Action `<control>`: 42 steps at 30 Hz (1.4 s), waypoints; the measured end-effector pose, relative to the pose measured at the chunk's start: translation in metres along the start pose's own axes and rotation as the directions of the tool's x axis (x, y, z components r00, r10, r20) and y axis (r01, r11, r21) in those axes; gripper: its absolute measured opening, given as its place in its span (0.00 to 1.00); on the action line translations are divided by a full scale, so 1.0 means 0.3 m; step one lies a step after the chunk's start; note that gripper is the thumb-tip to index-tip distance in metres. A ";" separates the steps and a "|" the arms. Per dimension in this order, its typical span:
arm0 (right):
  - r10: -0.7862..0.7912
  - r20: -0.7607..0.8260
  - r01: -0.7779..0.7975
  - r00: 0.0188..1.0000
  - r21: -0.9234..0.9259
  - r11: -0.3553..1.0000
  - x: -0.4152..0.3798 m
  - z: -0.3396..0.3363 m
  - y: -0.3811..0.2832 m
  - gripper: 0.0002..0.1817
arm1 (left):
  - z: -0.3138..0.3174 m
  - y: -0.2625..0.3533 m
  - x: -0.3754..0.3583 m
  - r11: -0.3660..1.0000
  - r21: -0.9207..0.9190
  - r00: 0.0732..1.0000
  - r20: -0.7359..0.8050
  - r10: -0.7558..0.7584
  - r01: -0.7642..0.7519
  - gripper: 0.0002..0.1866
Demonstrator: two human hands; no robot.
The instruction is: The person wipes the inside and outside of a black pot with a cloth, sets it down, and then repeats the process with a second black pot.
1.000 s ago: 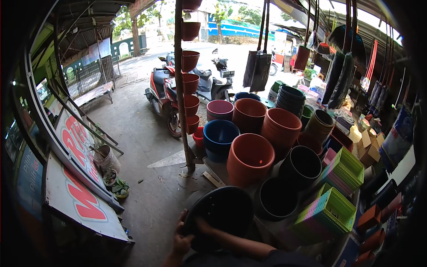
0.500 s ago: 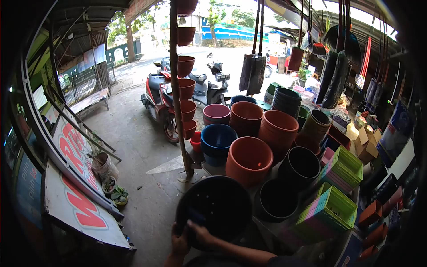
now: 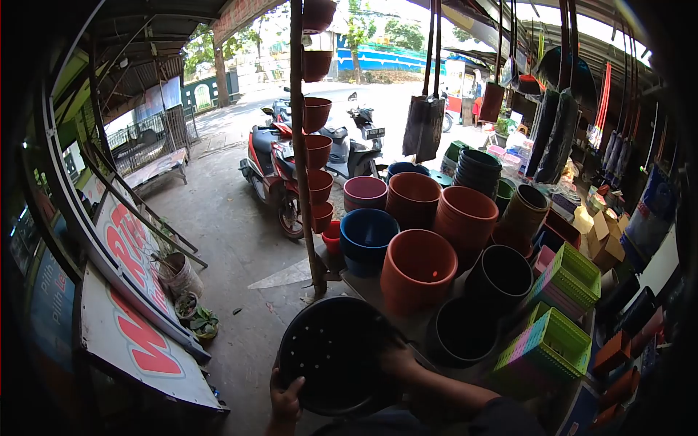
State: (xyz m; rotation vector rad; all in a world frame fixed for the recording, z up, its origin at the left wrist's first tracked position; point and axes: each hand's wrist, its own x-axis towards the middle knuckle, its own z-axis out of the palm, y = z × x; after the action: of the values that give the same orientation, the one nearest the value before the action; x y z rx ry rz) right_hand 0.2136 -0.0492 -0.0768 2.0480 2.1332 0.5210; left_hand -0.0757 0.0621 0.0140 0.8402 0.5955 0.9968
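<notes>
A large black plastic pot (image 3: 320, 389) is tilted in front of me, its mouth facing me. Several small round light spots, like drain holes, show on the dark inside. My left hand (image 3: 286, 398) grips the pot's lower left rim, thumb over the edge. Towards the pot's right side, my right hand (image 3: 401, 365) looks closed and is blurred. A dark thing seems to be in its fingers, against the black plastic, too smeared to name.
Right of the pot stand black pots (image 3: 463, 330), terracotta-coloured pots (image 3: 419, 270) and a blue pot (image 3: 369, 240). Green plastic baskets (image 3: 556, 341) are stacked further right. A post (image 3: 299, 145) with hanging pots rises beyond. Parked motorbikes (image 3: 270, 156) and a sign board (image 3: 145, 341) are to the left.
My right hand has swung from the pot's left side, beside my left hand, to its right side. More light spots now show. The whole view has shifted slightly.
</notes>
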 end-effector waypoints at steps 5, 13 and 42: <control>0.427 -0.090 -0.364 0.900 0.387 0.847 0.152 -0.326 0.093 0.40 | 0.021 0.054 -0.026 0.984 -0.097 0.988 0.049 -0.144 0.149 0.28; 0.130 -0.270 0.107 0.954 0.713 0.692 0.335 -0.445 -0.195 0.50 | 0.010 -0.022 0.009 0.982 -0.044 0.970 0.172 -0.171 0.181 0.22; -0.360 -0.316 0.455 0.878 0.311 0.834 -0.059 -0.266 0.126 0.20 | 0.036 -0.013 0.006 -0.071 0.911 0.719 0.366 0.591 -0.406 0.31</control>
State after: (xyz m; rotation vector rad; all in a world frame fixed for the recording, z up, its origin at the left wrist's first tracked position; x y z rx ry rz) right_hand 0.2238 -0.0782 0.0078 1.6504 2.9215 0.3308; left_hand -0.0649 0.0590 0.0165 2.4082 1.1598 1.3241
